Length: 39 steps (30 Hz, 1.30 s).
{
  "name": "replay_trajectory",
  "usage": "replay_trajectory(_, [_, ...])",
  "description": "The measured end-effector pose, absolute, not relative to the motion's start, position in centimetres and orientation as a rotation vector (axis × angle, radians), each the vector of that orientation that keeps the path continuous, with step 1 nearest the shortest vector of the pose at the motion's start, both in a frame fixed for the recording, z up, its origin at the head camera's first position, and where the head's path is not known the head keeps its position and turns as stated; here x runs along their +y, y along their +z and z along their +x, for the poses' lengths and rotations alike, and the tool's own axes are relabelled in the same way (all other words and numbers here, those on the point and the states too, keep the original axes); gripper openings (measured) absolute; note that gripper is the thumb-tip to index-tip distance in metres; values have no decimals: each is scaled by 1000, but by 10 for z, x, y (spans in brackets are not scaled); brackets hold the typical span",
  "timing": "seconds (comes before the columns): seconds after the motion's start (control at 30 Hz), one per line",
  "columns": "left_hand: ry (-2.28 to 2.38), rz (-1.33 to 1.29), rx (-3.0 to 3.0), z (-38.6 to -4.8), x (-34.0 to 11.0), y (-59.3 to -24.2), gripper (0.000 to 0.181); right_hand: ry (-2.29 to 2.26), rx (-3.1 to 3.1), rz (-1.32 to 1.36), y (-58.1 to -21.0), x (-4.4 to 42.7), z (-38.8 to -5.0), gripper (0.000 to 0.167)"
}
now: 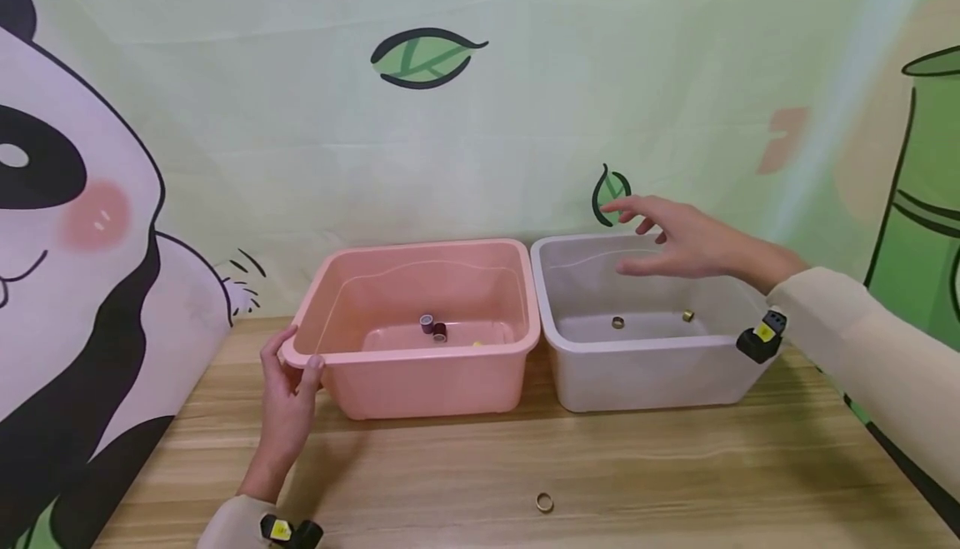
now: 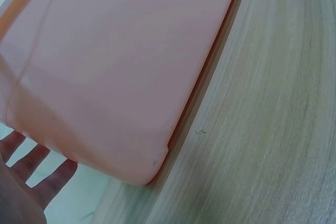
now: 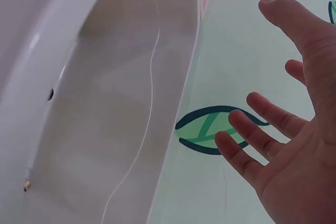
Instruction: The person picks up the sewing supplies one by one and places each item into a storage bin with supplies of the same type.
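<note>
My left hand [image 1: 287, 406] holds the near left corner of a pink plastic bin [image 1: 427, 386], the thumb on its front rim and the fingers at its side. In the left wrist view, those fingers [image 2: 52, 179] reach to the bin's side. Two small cylinders, one purple [image 1: 427, 323] and one dark red [image 1: 440, 332], lie inside, with a bit of something yellow [image 1: 477, 343]. Above a pale grey bin [image 1: 645, 378] my right hand [image 1: 686, 242] hangs with spread fingers, holding nothing. That bin contains two gold rings, one left [image 1: 618, 322] and one right [image 1: 687, 316].
Another gold ring [image 1: 544, 502] lies on the wooden table [image 1: 435, 466] in front of the bins. They stand side by side with a narrow gap. Close behind them hangs a printed cloth [image 1: 300, 157] with a panda and leaves.
</note>
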State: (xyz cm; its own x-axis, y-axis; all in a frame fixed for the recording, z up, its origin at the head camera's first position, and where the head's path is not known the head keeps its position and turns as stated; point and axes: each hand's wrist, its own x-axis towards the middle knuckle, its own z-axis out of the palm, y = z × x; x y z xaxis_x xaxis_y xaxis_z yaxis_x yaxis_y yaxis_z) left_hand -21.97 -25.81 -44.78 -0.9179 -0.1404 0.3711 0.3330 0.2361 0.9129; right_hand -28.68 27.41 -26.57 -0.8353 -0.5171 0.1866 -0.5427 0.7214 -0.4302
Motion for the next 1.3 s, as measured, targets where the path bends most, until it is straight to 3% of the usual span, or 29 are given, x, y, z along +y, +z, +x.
replay_trajectory(1.3, [-1719,-160,-2138,-218,-256,-449,57,794,-2497,1280,-295,219,-233,76])
